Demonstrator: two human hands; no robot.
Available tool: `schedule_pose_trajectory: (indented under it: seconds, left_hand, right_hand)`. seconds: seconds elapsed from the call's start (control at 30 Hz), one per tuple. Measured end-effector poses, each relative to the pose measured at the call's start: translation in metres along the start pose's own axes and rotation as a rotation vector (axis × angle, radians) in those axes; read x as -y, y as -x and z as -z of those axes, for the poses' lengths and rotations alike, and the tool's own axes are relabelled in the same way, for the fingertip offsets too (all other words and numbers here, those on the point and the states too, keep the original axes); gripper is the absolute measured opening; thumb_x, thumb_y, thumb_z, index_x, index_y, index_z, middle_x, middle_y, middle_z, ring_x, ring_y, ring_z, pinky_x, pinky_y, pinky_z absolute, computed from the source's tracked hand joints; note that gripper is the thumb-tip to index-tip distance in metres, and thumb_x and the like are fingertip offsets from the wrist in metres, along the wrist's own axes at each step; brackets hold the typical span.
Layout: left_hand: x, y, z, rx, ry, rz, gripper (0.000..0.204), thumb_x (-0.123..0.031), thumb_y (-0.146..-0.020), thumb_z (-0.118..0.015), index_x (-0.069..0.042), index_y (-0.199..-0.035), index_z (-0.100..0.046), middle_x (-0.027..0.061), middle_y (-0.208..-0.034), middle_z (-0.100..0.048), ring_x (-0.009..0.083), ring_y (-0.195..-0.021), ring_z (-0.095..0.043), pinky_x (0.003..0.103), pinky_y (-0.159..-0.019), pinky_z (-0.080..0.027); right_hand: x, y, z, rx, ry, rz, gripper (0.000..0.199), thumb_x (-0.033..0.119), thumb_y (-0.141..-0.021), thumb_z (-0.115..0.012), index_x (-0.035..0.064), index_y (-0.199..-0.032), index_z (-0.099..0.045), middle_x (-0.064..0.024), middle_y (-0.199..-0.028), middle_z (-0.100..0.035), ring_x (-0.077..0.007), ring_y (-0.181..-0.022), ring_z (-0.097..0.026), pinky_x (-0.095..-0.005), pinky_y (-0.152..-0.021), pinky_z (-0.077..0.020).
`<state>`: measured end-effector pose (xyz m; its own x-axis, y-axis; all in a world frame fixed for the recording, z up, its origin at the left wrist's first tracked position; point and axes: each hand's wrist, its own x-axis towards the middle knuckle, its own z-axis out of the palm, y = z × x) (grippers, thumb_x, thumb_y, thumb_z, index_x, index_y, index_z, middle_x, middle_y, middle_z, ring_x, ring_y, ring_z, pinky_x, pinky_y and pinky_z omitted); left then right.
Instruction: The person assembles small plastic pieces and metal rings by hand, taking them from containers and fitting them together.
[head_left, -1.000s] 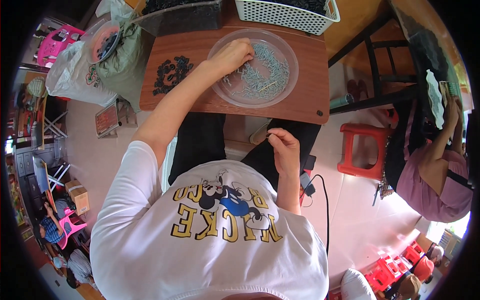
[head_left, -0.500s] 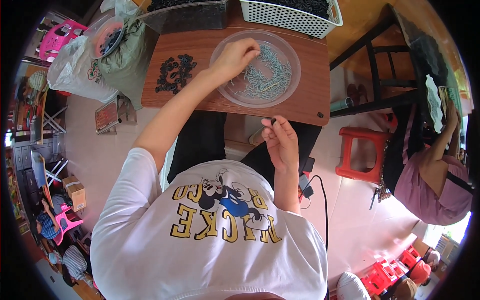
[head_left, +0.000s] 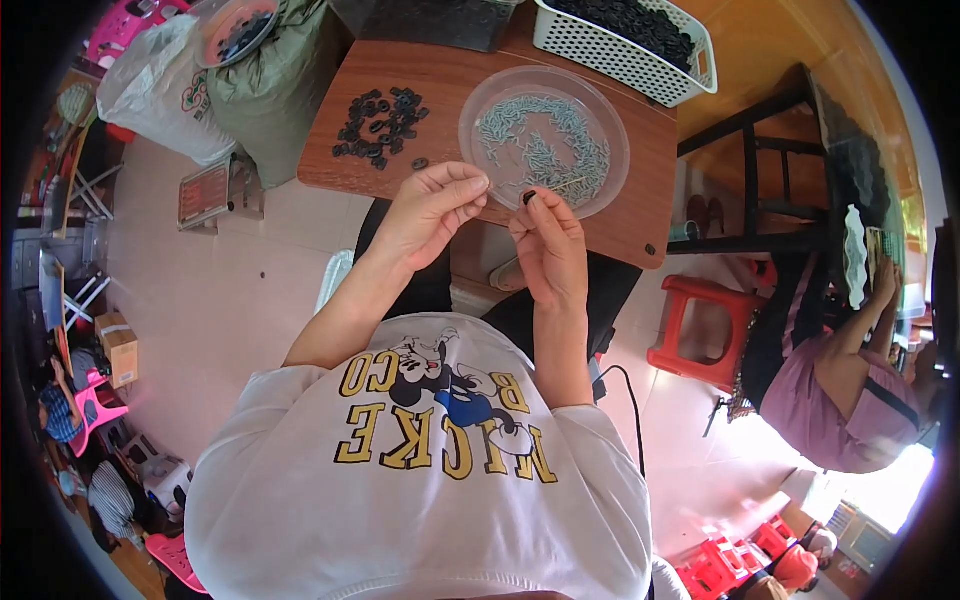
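My right hand (head_left: 552,245) pinches a small black plastic part (head_left: 528,198) at the near rim of a round clear plastic basin (head_left: 622,150). Close to its left, my left hand (head_left: 435,210) is closed in a pinch. Whatever its fingertips hold is too small to make out. Many thin grey-blue screws (head_left: 560,125) are spread in the basin, with a thin yellowish stick (head_left: 572,183) among them. Loose black ring-like parts (head_left: 378,125) form a patch on the wooden table (head_left: 440,110), left of the basin. One single black part (head_left: 420,163) lies nearer my left hand.
A white perforated basket (head_left: 625,60) full of black parts stands at the back, beside a dark bin (head_left: 430,25). Sacks (head_left: 265,110) stand left of the table. To the right are a red stool (head_left: 705,330), a dark-framed table (head_left: 755,240) and a person (head_left: 840,390) working.
My left hand has drawn back from over the screws toward me. My right hand has risen to the basin's near rim with the black part, bringing both hands close together. The view has shifted.
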<state>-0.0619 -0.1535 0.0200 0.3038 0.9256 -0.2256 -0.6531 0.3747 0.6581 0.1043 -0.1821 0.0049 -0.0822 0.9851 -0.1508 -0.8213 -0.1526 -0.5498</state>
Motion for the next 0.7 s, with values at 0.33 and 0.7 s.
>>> schedule_pose_trajectory:
  seconds: [0.33,0.7]
  left_hand:
    - [-0.003,0.008,0.008,-0.042,0.090,0.003,0.010,0.000,-0.082,-0.064,-0.003,-0.091,-0.062,0.0078,-0.086,-0.065,0.0115,-0.073,-0.061,0.022,-0.067,-0.051]
    - [0.000,0.009,0.012,-0.058,0.130,0.002,0.011,0.000,-0.082,-0.065,-0.002,-0.092,-0.062,0.0089,-0.085,-0.066,0.0143,-0.072,-0.062,0.024,-0.068,-0.052]
  right_hand:
    - [-0.018,-0.004,-0.026,-0.078,0.223,-0.002,0.012,0.001,-0.084,-0.063,-0.0011,-0.096,-0.063,-0.0072,-0.085,-0.065,-0.0098,-0.071,-0.056,-0.0206,-0.066,-0.0444]
    - [-0.022,-0.003,-0.031,-0.111,0.422,0.104,0.012,0.000,-0.082,-0.064,-0.0027,-0.094,-0.063,-0.0086,-0.082,-0.067,-0.0108,-0.073,-0.062,-0.0202,-0.063,-0.0438]
